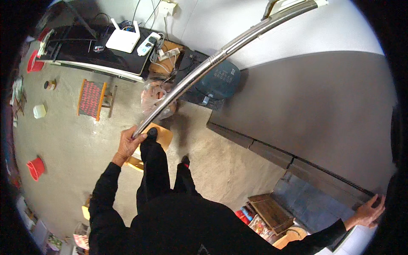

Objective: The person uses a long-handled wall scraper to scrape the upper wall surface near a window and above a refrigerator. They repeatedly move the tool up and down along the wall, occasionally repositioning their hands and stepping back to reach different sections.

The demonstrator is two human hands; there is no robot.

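A view looking straight down from a person's head, over a black-sleeved body, onto a bare concrete floor point(63, 140). Everything below is placed relative to 1 landmark: a long, shiny metal pole point(221, 53).

Far left of the pole, 2 red tubs point(35, 167) sit on the floor, with a small white container point(39, 111) between them. Nearer the pole stands a low stool with a red woven seat point(90, 99). Above the stool, a black table point(102, 53) carries a white router point(123, 41) and a white handset point(148, 43).

The left hand point(128, 143) is wrapped around the pole's lower end, fingers closed on it. From this hand the pole's long axis runs up and to the right, crossing a clear plastic bag point(154, 98) and a dark teal cylinder point(221, 78), and leaves the frame at the upper right corner against a white wall. Just under the gripped end, the person's feet stand by a small wooden stool point(161, 136).

Right of the pole, a dark grey slab point(318, 114) fills the view. The right hand point(367, 211) is well apart from the pole, fingers curled over the slab's lower right edge. Only the left hand is on the pole. Below the slab lies a wooden crate point(272, 212).
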